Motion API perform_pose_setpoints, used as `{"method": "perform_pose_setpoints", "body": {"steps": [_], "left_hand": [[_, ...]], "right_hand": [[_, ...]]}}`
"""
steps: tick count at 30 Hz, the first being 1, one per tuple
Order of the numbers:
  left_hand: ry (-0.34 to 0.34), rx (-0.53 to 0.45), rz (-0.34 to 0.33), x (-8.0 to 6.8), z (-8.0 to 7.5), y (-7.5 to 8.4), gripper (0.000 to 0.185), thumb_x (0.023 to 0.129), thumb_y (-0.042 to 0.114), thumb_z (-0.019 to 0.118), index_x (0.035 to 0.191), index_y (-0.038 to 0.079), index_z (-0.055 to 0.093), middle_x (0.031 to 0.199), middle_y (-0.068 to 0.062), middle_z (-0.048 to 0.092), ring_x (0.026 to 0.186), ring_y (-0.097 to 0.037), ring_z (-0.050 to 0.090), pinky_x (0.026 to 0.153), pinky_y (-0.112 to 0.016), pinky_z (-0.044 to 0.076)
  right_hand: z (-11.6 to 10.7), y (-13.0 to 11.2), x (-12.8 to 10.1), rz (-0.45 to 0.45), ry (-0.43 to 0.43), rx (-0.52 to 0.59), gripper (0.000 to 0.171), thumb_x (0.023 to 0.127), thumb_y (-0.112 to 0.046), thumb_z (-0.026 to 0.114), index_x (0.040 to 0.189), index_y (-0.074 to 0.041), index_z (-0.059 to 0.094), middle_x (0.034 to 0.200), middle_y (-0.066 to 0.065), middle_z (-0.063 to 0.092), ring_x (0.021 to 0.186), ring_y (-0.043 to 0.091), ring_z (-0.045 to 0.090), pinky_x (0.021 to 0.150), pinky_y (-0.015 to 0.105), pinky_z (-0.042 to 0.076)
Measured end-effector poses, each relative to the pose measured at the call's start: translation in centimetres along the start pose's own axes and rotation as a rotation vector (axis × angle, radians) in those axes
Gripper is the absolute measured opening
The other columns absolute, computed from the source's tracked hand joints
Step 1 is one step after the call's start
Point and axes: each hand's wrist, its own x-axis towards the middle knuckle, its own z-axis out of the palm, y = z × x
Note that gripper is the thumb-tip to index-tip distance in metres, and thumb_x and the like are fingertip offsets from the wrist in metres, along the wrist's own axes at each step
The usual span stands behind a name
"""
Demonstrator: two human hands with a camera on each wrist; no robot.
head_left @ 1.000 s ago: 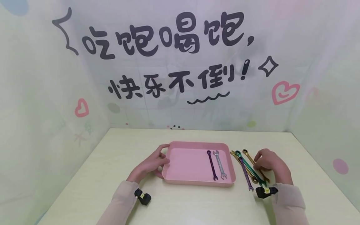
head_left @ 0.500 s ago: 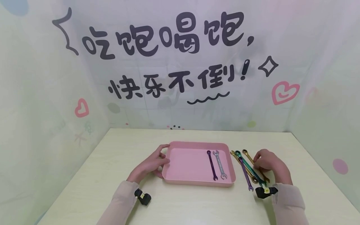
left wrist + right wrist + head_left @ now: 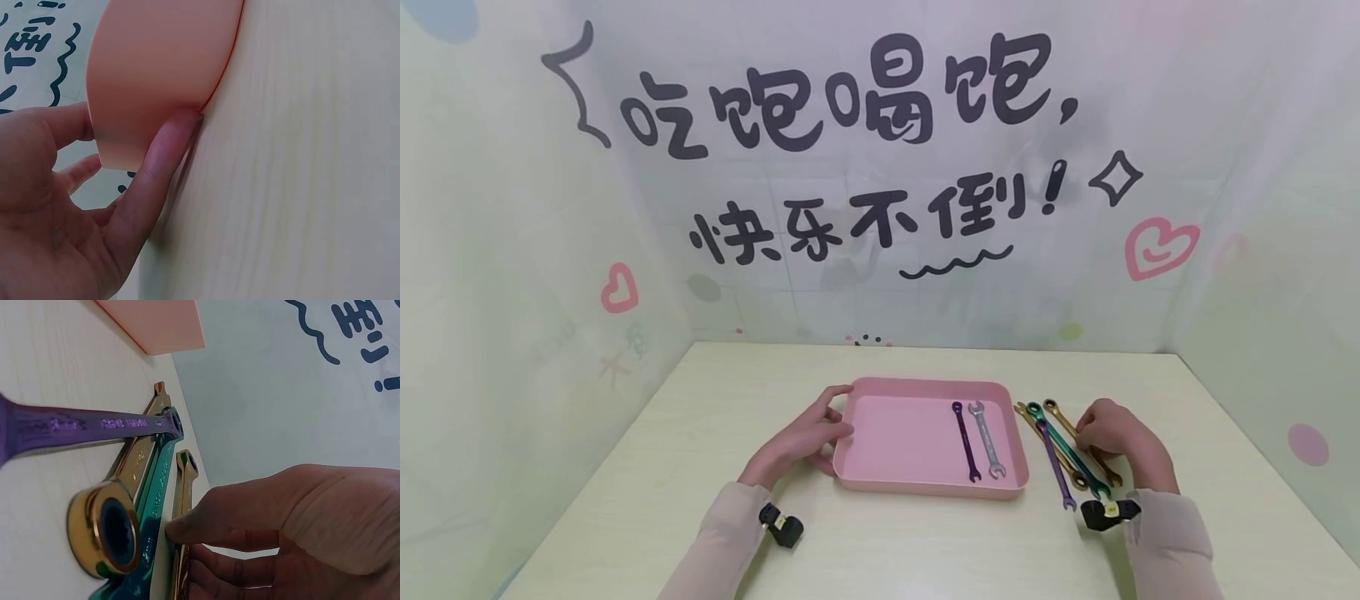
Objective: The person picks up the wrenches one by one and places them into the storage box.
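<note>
The left hand [image 3: 805,437] is gripping the pink tray [image 3: 865,479] at its left edge; just right of the tray, the right hand [image 3: 1116,433] is pinching the outermost gold wrench [image 3: 1070,427] among the loose wrenches

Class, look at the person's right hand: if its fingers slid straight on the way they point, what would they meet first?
Probably the gold wrench nearest the right hand; its fingertips look already at it, with the green wrench just beyond. Depth is unclear.
</note>
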Motion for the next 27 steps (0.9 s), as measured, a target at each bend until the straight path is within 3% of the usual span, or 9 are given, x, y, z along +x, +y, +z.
{"method": "perform_pose_setpoints", "body": {"steps": [17, 27], "left_hand": [[0.002, -0.001, 0.003, 0.25, 0.13, 0.27, 0.072, 0.099, 0.014, 0.063, 0.16, 0.033, 0.03, 0.125, -0.018, 0.048, 0.092, -0.027, 0.068, 0.057, -0.043, 0.064], [0.014, -0.001, -0.003, 0.26, 0.09, -0.11, 0.072, 0.099, 0.014, 0.064, 0.16, 0.034, 0.031, 0.125, -0.017, 0.048, 0.091, -0.027, 0.069, 0.056, -0.044, 0.064]], "right_hand": [[-0.24, 0.0, -0.05, 0.019, 0.001, 0.012, 0.028, 0.091, -0.008, 0.066, 0.112, 0.011, 0.065, 0.091, 0.015, 0.066, 0.077, 0.022, 0.06, 0.065, 0.028, 0.053], [0.08, 0.13, 0.29, -0.015, 0.018, 0.008, 0.028, 0.091, -0.007, 0.065, 0.113, 0.011, 0.064, 0.094, 0.016, 0.065, 0.08, 0.023, 0.06, 0.066, 0.028, 0.052]]}}
